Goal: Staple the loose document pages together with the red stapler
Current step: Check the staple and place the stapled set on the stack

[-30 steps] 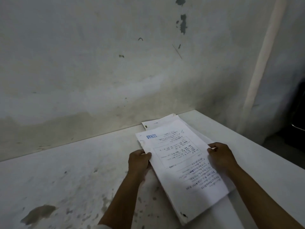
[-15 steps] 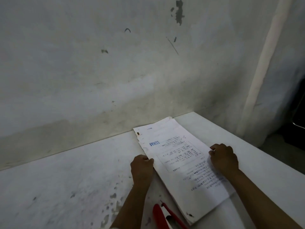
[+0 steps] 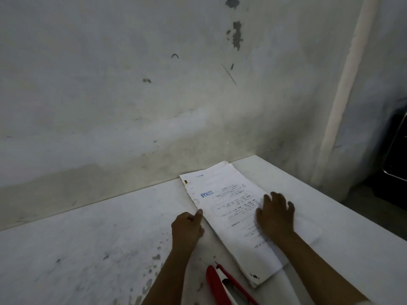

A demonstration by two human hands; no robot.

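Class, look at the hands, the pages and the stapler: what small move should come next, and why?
Probably the left hand reaches back for the red stapler. The pages lie stacked on the table, the right hand presses them flat, and the stapler lies untouched, its arm open.

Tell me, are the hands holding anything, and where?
Nothing is really gripped. The right hand lies flat, fingers spread, on top of the document pages. The left hand touches their left edge with its thumb. The red stapler lies untouched.
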